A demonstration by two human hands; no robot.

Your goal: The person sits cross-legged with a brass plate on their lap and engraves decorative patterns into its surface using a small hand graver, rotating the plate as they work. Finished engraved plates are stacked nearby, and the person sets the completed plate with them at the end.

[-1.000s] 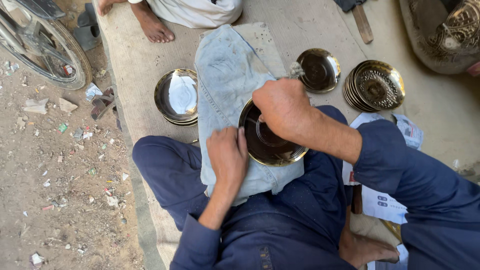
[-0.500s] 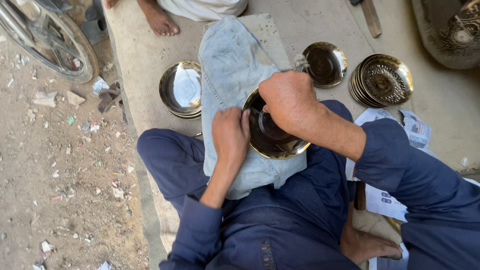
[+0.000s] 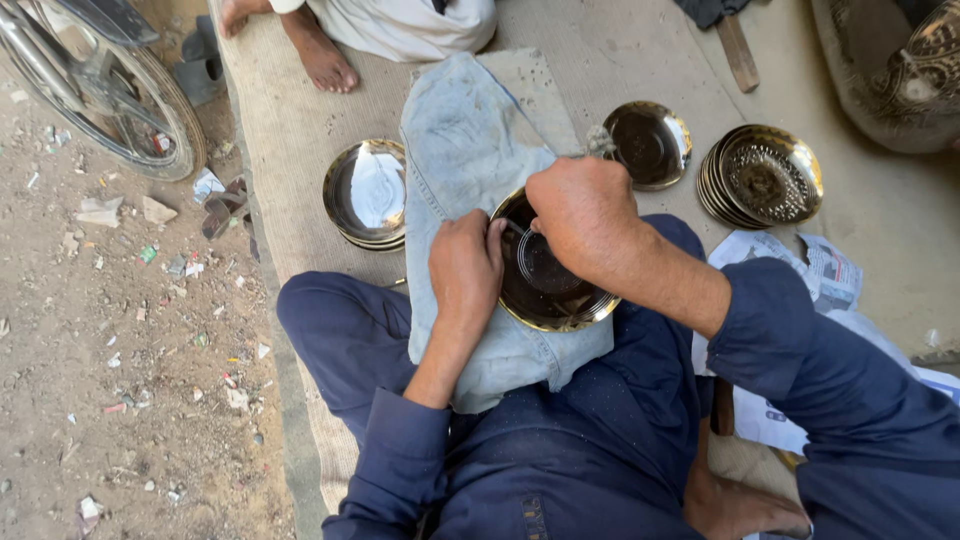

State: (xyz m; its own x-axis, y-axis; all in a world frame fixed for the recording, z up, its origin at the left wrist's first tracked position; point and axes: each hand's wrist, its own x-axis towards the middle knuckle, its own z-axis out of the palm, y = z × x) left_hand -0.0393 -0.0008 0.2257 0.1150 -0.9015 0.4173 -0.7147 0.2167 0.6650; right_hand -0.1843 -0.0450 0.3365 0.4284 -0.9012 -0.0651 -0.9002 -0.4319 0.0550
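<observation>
A round brass plate lies tilted on a pale blue cloth spread over my lap. My left hand grips the plate's left rim and presses it against the cloth. My right hand is closed over the plate's upper part, fingers curled around a small tuft of fibrous scrubbing material that sticks out above the knuckles. I sit cross-legged in dark blue clothes.
A shiny plate stack sits left of the cloth, a single dark plate and a stack of patterned plates to the right. Newspaper lies at my right. Another person's bare foot is ahead; a wheel stands at upper left.
My left hand has slid up from the cloth to the plate's rim. My right hand keeps shifting over the plate's top.
</observation>
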